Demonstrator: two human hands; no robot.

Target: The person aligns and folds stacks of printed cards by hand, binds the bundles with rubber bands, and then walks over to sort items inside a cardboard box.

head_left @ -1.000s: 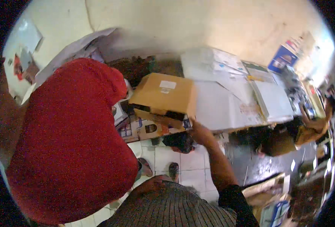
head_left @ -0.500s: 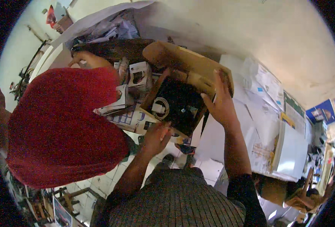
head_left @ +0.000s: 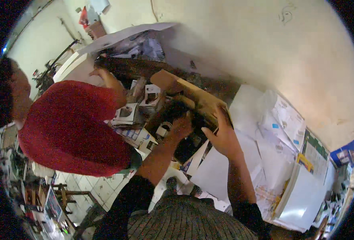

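Note:
An open brown cardboard box (head_left: pixel 187 86) sits in front of me with its lid raised toward the wall. Black material (head_left: pixel 189 149) fills much of it, and a pale coiled cable (head_left: pixel 164 129) lies at its left side. My left hand (head_left: pixel 181 126) reaches over the near side into the box; its fingertips are lost in the dark inside, so whether they hold anything is unclear. At the box's right edge, my right hand (head_left: pixel 224 138) grips the cardboard, the thumb on the rim and the fingers along the lid.
A person in a red shirt (head_left: pixel 73 128) stands close on my left, one arm stretched toward white boxes. Small white packages (head_left: pixel 151 96) sit left of the box. White sheets and plastic wrapping (head_left: pixel 279 118) cover the right side, beside a white panel (head_left: pixel 303 186). A wall rises behind.
My left hand has moved from the near edge of the box into it. My right hand stays at the lid side. The view has shifted, and the person in red has extended an arm.

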